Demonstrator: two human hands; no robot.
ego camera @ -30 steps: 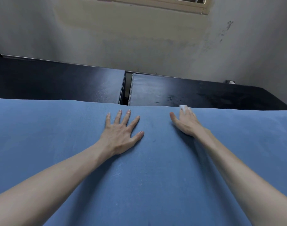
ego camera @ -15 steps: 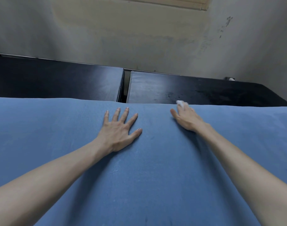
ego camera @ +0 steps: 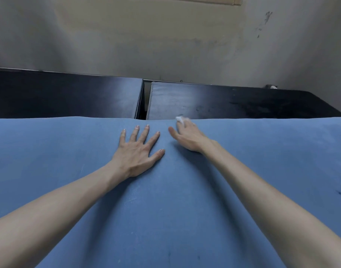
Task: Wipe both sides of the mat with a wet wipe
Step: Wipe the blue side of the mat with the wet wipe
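A large blue mat (ego camera: 49, 161) fills the lower half of the head view, its far edge running across the middle. My left hand (ego camera: 136, 153) lies flat on the mat with fingers spread and holds nothing. My right hand (ego camera: 189, 136) presses a small white wet wipe (ego camera: 179, 119) against the mat right at its far edge. Most of the wipe is hidden under the fingers. The two hands are close together, thumbs almost meeting.
Beyond the mat stand two black tables (ego camera: 223, 101) with a narrow gap (ego camera: 144, 101) between them. A stained grey wall (ego camera: 165, 41) rises behind. A small white object (ego camera: 272, 86) sits at the far right corner of the right table.
My right hand has slid left along the mat's far edge with the wipe, closing on the left hand. The left hand has stayed flat in place.
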